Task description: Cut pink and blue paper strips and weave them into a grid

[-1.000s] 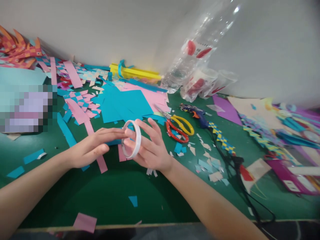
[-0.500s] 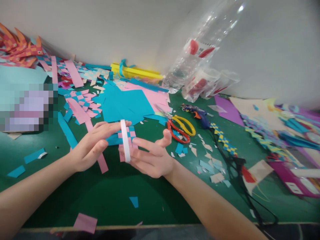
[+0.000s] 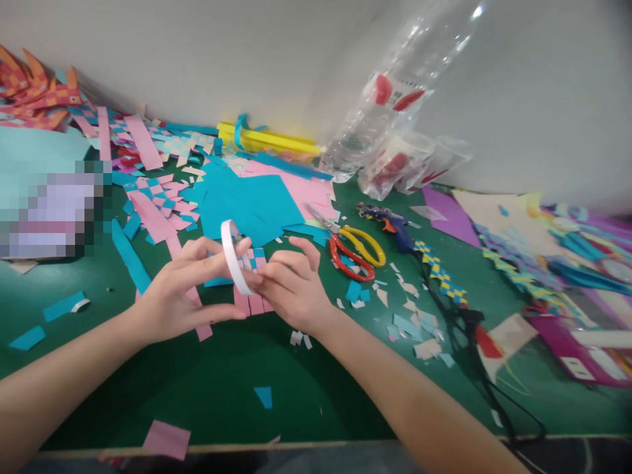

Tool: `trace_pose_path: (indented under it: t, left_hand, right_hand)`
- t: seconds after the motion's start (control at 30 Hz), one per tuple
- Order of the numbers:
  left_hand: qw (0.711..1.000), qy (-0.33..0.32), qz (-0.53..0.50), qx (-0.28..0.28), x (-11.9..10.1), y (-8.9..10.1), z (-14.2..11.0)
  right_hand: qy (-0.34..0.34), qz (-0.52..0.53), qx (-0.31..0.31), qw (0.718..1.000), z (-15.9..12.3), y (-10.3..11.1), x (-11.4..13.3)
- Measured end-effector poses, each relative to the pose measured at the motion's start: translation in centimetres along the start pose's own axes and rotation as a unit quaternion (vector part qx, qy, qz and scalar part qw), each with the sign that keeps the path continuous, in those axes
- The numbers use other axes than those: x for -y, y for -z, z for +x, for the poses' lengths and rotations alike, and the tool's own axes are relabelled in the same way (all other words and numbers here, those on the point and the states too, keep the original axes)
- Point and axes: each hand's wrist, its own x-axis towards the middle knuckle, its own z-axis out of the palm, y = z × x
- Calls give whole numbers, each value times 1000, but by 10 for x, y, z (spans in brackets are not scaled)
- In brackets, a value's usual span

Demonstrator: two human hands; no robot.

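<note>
A thin white roll of tape (image 3: 230,253) stands tilted above a small woven piece of pink and blue paper strips (image 3: 247,303). My left hand (image 3: 182,293) has its upper fingers at the roll, one fingertip showing inside the ring. Its thumb stretches out low, near the pink strips. My right hand (image 3: 296,286) pinches at the roll's lower edge with curled fingers, above the right part of the woven paper. What exactly lies between those fingertips is hidden.
Red-and-yellow-handled scissors (image 3: 355,253) lie right of my hands, beside a blue glue gun (image 3: 395,230). Blue paper sheets (image 3: 251,204) lie behind. A clear plastic bottle (image 3: 390,85) leans on the wall. Paper scraps (image 3: 415,322) are scattered about; a blurred-out object (image 3: 56,214) sits left.
The tape roll has moved left and up, tilting. My left thumb has swung down and outward, and my right fingers have curled in. Small white scraps now show below my right hand.
</note>
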Motion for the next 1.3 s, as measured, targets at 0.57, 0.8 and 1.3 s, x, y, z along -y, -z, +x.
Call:
trace_pose_path:
  t: [0.57, 0.8, 1.3]
  left_hand:
    - [994, 31, 96, -30, 12, -7, -1]
    - [990, 40, 135, -24, 12, -10, -4]
    - [990, 64, 125, -19, 14, -12, -3]
  right_hand:
    - [21, 57, -11, 998, 10, 6, 7]
    - [0, 112, 47, 993, 10, 4, -1]
    - [-17, 145, 95, 985, 9, 4, 5]
